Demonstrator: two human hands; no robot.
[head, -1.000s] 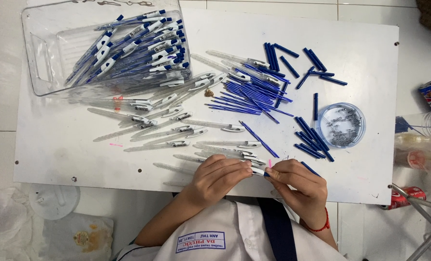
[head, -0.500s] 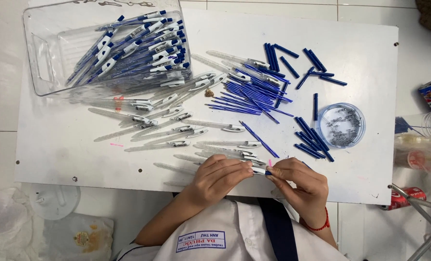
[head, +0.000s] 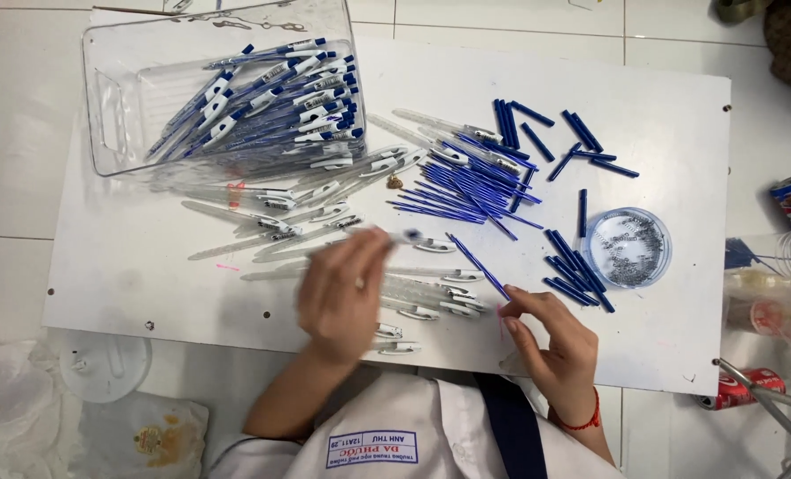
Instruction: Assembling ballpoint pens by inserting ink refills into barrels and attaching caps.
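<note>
work surface: a white board [head: 653, 124] laid on a tiled floor, seen from above. clock directions are taken from the board centre.

left hand [head: 342, 293]: at 7 o'clock, blurred, fingers curled together around a clear pen barrel [head: 404, 236] whose tip points toward 12 o'clock. the grip appears closed on the barrel, though the blur hides the fingertip contact.

right hand [head: 551, 341]: at 5 o'clock, resting on the board, fingers loosely apart and extended toward 10 o'clock. the fingertips lie just beside the lower end of a single blue refill [head: 477, 264]. whether they pinch it cannot be told.

parts supply:
- loose blue refills [head: 466, 186] fanned at the centre, toward 1 o'clock.
- short blue caps [head: 577, 137] scattered at 2 o'clock, with a second group [head: 577, 270] at 4 o'clock.
- a round clear dish [head: 628, 247] of small metal parts at 3 o'clock, touching that second group.
- empty clear barrels [head: 280, 226] spread from 9 o'clock to the centre, and a few more [head: 426, 297] between the two hands.

output: a clear plastic bin [head: 125, 106] at 10 o'clock, overhanging the board edge, holds a stack of finished blue-and-white pens [head: 280, 98].

progress, as a judgement: the bin is roughly half filled, so a good part of the batch is assembled. many barrels, refills and caps lie loose on the board, so a comparable quantity is left. the barrel in the left hand shows no blue cap.
</note>
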